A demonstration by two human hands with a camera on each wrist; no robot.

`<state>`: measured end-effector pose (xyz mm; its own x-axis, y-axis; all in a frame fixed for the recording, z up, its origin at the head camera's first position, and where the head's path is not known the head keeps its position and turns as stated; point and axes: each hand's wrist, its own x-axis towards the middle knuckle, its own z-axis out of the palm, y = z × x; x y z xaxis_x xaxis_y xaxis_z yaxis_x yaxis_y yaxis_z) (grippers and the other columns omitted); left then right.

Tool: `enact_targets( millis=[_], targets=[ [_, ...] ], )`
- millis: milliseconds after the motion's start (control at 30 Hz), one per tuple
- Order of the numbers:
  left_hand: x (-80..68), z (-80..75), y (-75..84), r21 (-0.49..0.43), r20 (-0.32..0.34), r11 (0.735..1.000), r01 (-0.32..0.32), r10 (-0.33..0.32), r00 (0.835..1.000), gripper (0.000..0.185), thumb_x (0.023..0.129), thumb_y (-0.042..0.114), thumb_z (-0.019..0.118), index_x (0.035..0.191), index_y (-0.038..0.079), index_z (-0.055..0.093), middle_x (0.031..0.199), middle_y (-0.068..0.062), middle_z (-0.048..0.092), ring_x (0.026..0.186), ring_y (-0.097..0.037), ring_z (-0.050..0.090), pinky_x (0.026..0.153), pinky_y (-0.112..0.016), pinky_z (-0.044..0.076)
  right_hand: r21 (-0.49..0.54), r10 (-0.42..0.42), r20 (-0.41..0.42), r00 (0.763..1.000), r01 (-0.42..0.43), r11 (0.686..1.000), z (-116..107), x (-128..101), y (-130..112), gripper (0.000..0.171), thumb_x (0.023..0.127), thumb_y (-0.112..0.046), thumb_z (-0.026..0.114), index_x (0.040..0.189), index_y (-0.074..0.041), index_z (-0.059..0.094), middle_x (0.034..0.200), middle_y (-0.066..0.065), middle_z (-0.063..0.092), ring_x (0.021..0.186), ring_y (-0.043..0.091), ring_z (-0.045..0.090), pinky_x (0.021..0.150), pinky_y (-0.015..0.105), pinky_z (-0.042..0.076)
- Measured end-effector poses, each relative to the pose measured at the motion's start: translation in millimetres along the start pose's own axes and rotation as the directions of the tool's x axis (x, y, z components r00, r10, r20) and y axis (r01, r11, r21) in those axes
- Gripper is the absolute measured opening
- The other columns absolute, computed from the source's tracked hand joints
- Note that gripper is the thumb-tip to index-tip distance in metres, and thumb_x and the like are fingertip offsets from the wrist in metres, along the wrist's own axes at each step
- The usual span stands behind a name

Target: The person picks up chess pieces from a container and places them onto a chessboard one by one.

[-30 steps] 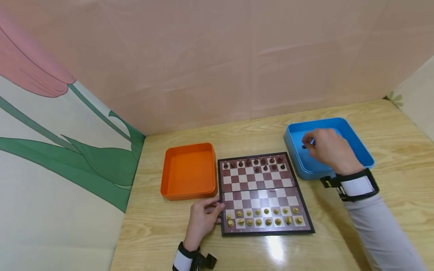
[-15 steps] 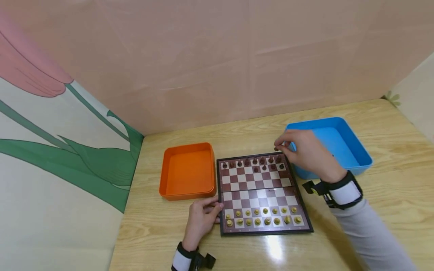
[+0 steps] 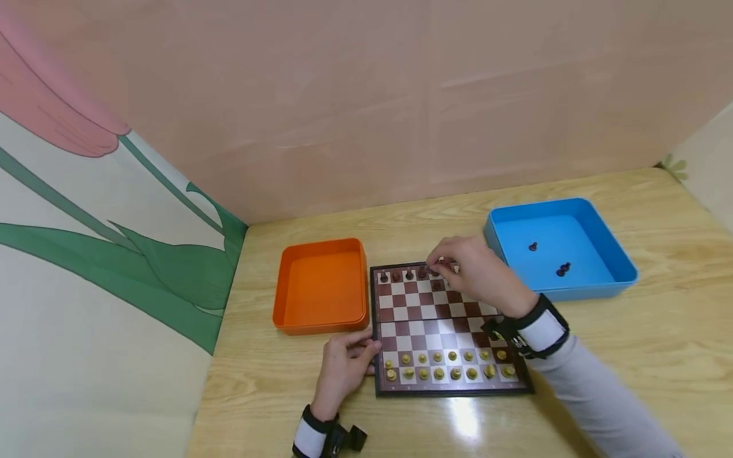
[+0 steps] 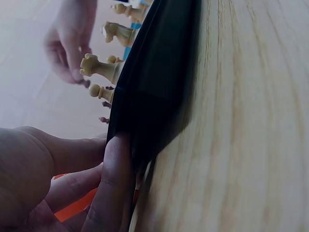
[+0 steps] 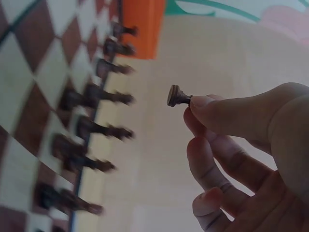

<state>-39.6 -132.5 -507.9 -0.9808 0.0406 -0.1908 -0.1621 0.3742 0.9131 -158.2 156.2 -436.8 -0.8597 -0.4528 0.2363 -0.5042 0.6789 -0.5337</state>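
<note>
A folding chessboard (image 3: 415, 331) lies on the table. My left hand (image 3: 342, 366) grips its left edge; in the left wrist view the thumb and a finger (image 4: 116, 164) lie at the black rim. My right hand (image 3: 478, 270) is over the far rows of the board. Its thumb and index finger pinch a small dark chess pawn (image 5: 178, 95), base outward, its head hidden by the fingertips. Dark pieces (image 5: 104, 94) stand along the far side, some covered by the right hand in the head view. Gold pieces (image 3: 455, 373) fill two rows at the near side.
A blue box (image 3: 624, 280) at the right holds 3 dark pieces (image 3: 533, 246). To the left of the board sits an orange box (image 3: 321, 329), close to its edge. A wall (image 3: 343, 127) rises behind the wooden table (image 3: 258, 381).
My right hand has moved left from over the blue box to the board's far rows, carrying the pawn and uncovering pieces in the box. My left hand stays at the board's edge.
</note>
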Motion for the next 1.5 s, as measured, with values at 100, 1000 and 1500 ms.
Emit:
enact_targets(
  millis=[100, 1000, 1500],
  targets=[
    [0.4, 0.1, 0.5, -0.004, 0.004, 1.000, 0.006, -0.006, 1.000, 0.032, 0.099, 0.011, 0.078, 0.128, -0.004, 0.075, 0.100, -0.013, 0.076, 0.081, -0.018, 0.079, 0.058, -0.026, 0.066, -0.001, -0.003, 0.015, 1.000, 0.003, 1.000, 12, 2, 3, 0.011, 0.096, -0.004, 0.079, 0.105, -0.008, 0.083, 0.103, 0.006, 0.078, 0.085, 0.017, 0.071, 0.071, 0.035, 0.066],
    [0.8, -0.8, -0.1, -0.030, 0.009, 0.999, 0.016, -0.016, 1.000, 0.033, 0.099, 0.012, 0.079, 0.128, -0.003, 0.075, 0.099, -0.013, 0.076, 0.080, -0.018, 0.079, 0.058, -0.027, 0.066, -0.028, 0.070, 0.122, 0.990, -0.067, 0.997, 41, 4, 9, 0.013, 0.095, -0.004, 0.080, 0.102, -0.014, 0.085, 0.106, 0.003, 0.079, 0.089, 0.016, 0.071, 0.077, 0.040, 0.066],
    [-0.8, -0.4, 0.4, -0.018, 0.005, 1.000, 0.018, -0.018, 1.000, 0.033, 0.098, 0.011, 0.079, 0.128, -0.004, 0.075, 0.100, -0.012, 0.076, 0.079, -0.018, 0.078, 0.058, -0.027, 0.066, -0.065, 0.069, -0.013, 0.998, -0.069, 0.996, 2, -4, 17, 0.012, 0.094, -0.002, 0.079, 0.105, -0.008, 0.083, 0.102, 0.008, 0.077, 0.075, 0.017, 0.065, 0.061, 0.031, 0.056]
  ],
)
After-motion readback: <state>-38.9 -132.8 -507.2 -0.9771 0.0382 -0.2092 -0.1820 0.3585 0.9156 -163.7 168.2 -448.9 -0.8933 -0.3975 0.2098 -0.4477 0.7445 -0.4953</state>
